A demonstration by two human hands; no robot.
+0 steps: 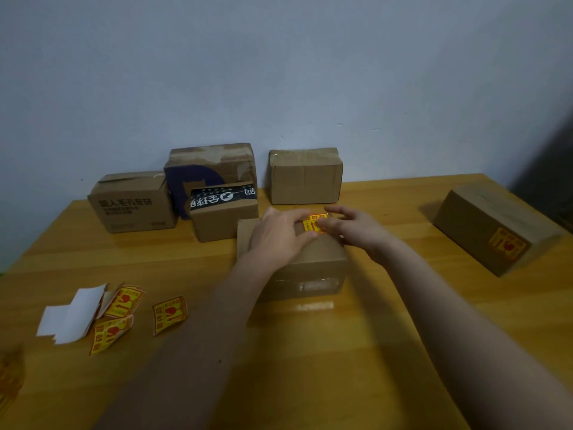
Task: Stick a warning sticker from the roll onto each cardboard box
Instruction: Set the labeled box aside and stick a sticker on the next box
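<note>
Right now the yellow-and-red warning sticker lies on the top face of the cardboard box at the middle of the wooden table, near the box's far edge. Your left hand rests flat on the box top, fingers fairly straight, fingertips pressing the sticker's left edge. Your right hand comes in from the right, with loosely spread fingers touching the sticker's right edge; neither hand has a closed grip on anything. The front of this box carries a strip of clear shiny tape.

Off to the right, well apart, a long box sits at an angle with a warning sticker already on its side face.

Along the far edge, against the pale wall, stand four more boxes: a printed box at the left, a tall box with a dark blue cat-shaped mark behind a small box with black tape, and a plain box just behind your hands.

On the left of the table lie loose sticker pieces beside a curling strip of white backing paper. At the lower left edge a blurred yellow shape is too unclear to name.
</note>
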